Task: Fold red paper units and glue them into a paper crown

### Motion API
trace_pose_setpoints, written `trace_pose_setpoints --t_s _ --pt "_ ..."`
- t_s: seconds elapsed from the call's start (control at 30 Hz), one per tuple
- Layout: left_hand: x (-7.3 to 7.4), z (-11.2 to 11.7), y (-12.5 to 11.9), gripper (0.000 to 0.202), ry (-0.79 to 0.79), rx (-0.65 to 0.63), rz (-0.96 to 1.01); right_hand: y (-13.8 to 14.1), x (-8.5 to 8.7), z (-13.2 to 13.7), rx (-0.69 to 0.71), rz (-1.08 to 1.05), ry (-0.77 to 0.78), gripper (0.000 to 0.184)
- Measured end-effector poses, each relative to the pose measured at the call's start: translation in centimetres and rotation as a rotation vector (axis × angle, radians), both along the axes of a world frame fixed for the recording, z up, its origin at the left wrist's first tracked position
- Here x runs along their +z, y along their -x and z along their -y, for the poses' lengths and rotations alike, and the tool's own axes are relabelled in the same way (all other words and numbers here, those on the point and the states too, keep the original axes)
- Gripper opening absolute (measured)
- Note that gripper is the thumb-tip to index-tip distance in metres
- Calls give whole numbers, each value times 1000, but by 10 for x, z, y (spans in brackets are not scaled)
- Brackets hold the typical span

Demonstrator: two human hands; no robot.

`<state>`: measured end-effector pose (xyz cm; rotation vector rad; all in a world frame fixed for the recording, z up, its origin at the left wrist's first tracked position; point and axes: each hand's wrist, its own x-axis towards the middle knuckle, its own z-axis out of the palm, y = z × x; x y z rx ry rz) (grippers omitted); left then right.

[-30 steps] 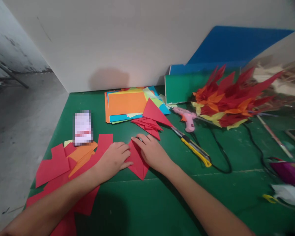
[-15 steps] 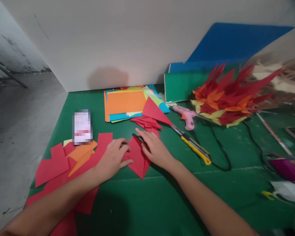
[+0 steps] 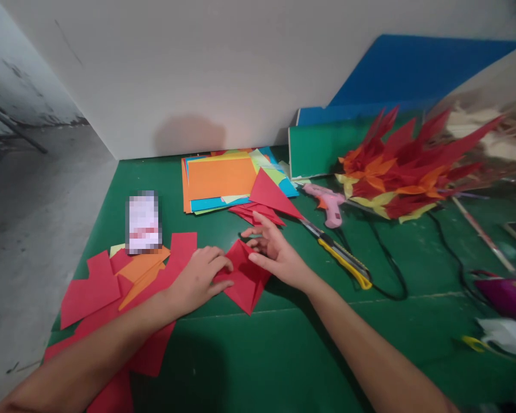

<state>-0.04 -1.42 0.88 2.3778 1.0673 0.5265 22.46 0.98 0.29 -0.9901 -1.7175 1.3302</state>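
Note:
A folded red paper piece (image 3: 243,281) lies on the green table (image 3: 284,355) in front of me. My left hand (image 3: 200,278) presses down on its left edge, fingers curled flat over the paper. My right hand (image 3: 275,252) rests at the piece's right side, tilted on its edge with fingers spread and lifted off the paper. Just beyond my right hand sits a small pile of folded red triangles (image 3: 262,209).
Red and orange paper scraps (image 3: 112,287) lie at the left beside a small blurred card (image 3: 143,222). A stack of coloured sheets (image 3: 221,180) sits at the back. To the right are a yellow utility knife (image 3: 339,258), a pink glue gun (image 3: 329,203) and a red-orange paper bouquet (image 3: 404,169).
My right hand has lifted from lying flat on the red piece and turned onto its side with fingers spread. My left hand stays pressing the paper's left edge.

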Motion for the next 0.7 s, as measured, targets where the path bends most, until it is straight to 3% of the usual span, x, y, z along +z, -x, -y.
trace_pose_setpoints --t_s 0.07,0.23,0.4,0.7 --pt "1 -1 0 8 33 42 113 -3 2 -2 16 4 70 76" --pt "3 -6 2 6 69 190 308 -6 8 -4 -29 65 202 46" --pt "1 -11 4 7 126 342 384 -6 7 -4 -65 15 300 60" --pt "-2 -13 4 8 136 365 456 -5 6 -6 -42 49 311 35"
